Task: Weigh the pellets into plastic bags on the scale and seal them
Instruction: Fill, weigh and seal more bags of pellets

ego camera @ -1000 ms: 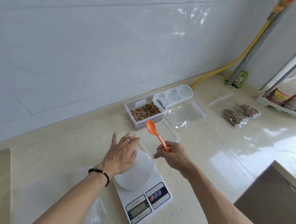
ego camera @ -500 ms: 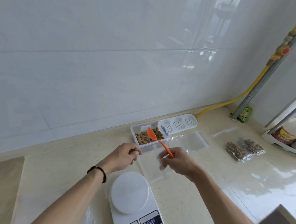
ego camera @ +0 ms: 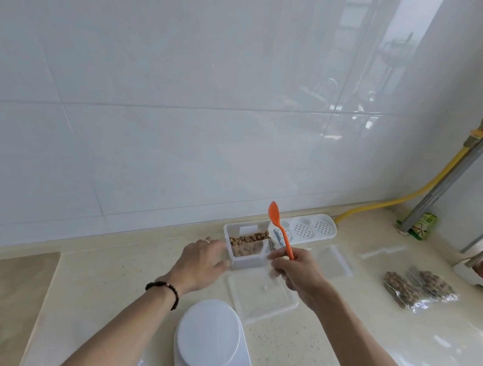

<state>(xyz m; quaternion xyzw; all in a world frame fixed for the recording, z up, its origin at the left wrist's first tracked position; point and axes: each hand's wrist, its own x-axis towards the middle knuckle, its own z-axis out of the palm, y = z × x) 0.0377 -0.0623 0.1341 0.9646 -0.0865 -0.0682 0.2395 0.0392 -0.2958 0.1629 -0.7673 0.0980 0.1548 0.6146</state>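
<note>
2 filled bags [ego camera: 419, 287] of pellets lie together on the right of the table [ego camera: 104, 281], apparently sealed, though the closures are too small to confirm. That suggests at least 2 portions are done. Nothing rests on the scale [ego camera: 208, 335], whose white platform is bare at the bottom of the view, so the portion in hand has not yet been weighed.

The pellets [ego camera: 248, 239] still to be bagged sit in a clear container [ego camera: 249, 246] near the wall, with a white perforated tray [ego camera: 309, 229] just beside it on the right. The container's clear lid [ego camera: 264, 297] lies flat on the table between container and scale. An empty clear bag [ego camera: 333, 262] lies to the right of the lid, between it and the filled bags.

The left hand [ego camera: 200, 264] reaches to the container's left wall; its fingers appear to touch or wrap that side, but I cannot tell whether they actually grip it. The right hand [ego camera: 296, 270] clutches the handle of an orange spoon [ego camera: 279, 228], bowl pointing up over the container and carrying no pellets that can be seen.

What remains, in my judgement: place a bag on the scale, spoon pellets in to weight, seal it, and repeat while pellets and bags last.
</note>
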